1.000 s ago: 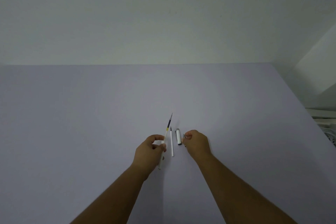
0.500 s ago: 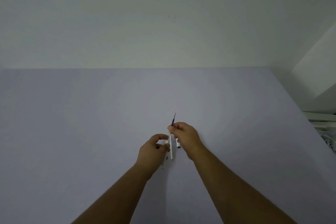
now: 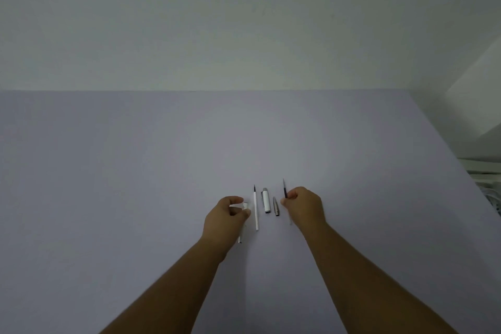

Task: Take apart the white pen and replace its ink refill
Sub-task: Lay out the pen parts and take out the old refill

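The left hand [image 3: 227,218] grips the white pen barrel [image 3: 242,228]. The right hand [image 3: 305,207] pinches a dark-tipped refill [image 3: 284,190]. Between them on the table [image 3: 135,171] lie another refill [image 3: 256,209], a cap [image 3: 266,200] and a metal tip [image 3: 276,206].

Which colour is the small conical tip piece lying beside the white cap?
Silver-grey metal tip piece, right of the cap; head view.

Pale lilac table [image 3: 135,171]; on it lie a white refill [image 3: 256,210]; pen cap [image 3: 266,200]; metal tip [image 3: 276,206].

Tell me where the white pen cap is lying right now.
The pen cap lies on the table between both hands, with the white refill to its left and the metal tip to its right.
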Demonstrator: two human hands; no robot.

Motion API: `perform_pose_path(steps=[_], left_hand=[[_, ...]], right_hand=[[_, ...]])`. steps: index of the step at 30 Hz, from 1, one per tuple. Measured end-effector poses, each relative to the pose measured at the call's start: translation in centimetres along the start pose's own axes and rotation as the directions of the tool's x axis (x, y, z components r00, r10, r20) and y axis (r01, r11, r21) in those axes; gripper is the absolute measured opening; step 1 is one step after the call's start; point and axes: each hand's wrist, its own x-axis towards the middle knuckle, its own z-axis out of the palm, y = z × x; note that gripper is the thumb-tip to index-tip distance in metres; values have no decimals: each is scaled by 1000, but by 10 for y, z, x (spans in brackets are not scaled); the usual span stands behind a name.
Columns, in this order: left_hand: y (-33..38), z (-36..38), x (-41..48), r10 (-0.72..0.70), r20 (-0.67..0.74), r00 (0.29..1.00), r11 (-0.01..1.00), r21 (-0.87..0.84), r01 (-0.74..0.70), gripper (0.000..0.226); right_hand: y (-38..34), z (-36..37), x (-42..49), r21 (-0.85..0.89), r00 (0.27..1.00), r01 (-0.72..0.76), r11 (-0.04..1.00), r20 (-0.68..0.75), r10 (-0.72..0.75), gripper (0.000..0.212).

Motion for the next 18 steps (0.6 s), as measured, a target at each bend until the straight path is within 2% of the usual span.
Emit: perform_pose_path(steps=[7,14,18], left_hand=[[-3,0,8,-5,-33,999,1000,-20,5,25],[-2,-3,9,-1,-41,999,1000,-28,0,19],[-2,-7,10,9,-45,999,1000,-28,-11,19]], right_hand=[[2,5,-3,42,1000,14,999,-13,-13,23],[2,6,-5,53,1000,15,998,-23,-14,24],[2,8,-6,11,998,27,1000,-50,-27,23]])
